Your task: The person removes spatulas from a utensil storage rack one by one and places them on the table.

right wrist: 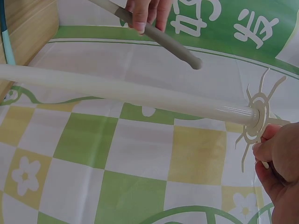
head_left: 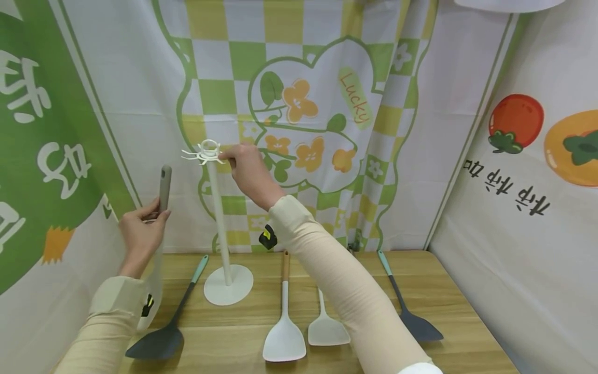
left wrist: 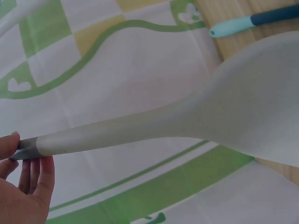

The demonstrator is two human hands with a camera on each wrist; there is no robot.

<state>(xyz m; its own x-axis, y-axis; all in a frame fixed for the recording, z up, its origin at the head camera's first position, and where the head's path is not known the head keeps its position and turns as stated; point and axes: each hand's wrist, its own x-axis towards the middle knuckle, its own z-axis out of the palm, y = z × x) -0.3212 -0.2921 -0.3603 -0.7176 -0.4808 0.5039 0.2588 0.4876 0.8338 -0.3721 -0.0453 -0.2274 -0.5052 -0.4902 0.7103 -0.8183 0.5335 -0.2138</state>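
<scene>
My left hand [head_left: 141, 232] grips the grey handle [head_left: 165, 187] of a pale spatula, held upright left of a white utensil stand [head_left: 218, 218]. The spatula's wide white head [left wrist: 247, 102] fills the right side of the left wrist view, its end cut off; the left sleeve partly covers it in the head view. With thumb and fingertips, my right hand [head_left: 252, 169] pinches one of the hooks on the stand's ring of hooks [right wrist: 258, 116]. Those hooks carry nothing. The handle's tip [right wrist: 196, 63] is apart from the ring.
On the wooden table [head_left: 219, 332] lie a dark spatula [head_left: 159, 343] at left, a white spatula with wooden handle [head_left: 285, 337], a cream spatula [head_left: 328, 331] partly behind my right arm, and another dark spatula [head_left: 420, 327] at right. Printed cloth [head_left: 140, 104] hangs around the table.
</scene>
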